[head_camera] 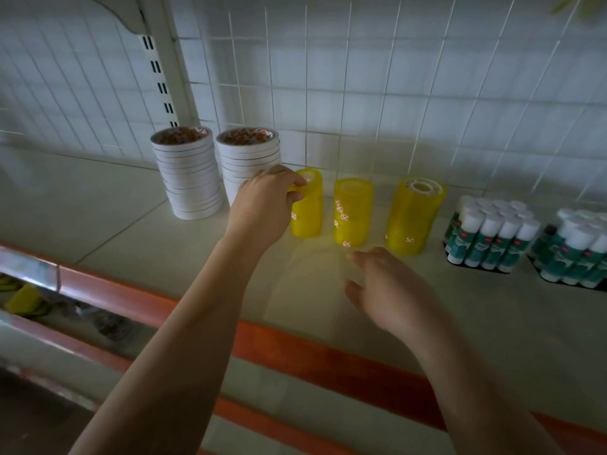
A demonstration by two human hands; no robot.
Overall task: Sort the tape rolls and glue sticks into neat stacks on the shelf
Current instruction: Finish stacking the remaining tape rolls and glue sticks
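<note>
On the shelf (138, 224), translucent yellow tape rolls (353, 213) stand stacked upright.

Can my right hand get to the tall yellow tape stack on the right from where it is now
Probably yes. The right hand hovers open just in front of the rightmost yellow tape stack, and nothing stands between them; the glue stick pack sits off to its right.

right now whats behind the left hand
The left hand covers the lower front of the second white tape stack and part of a yellow tape stack; anything else behind it is hidden.
</note>
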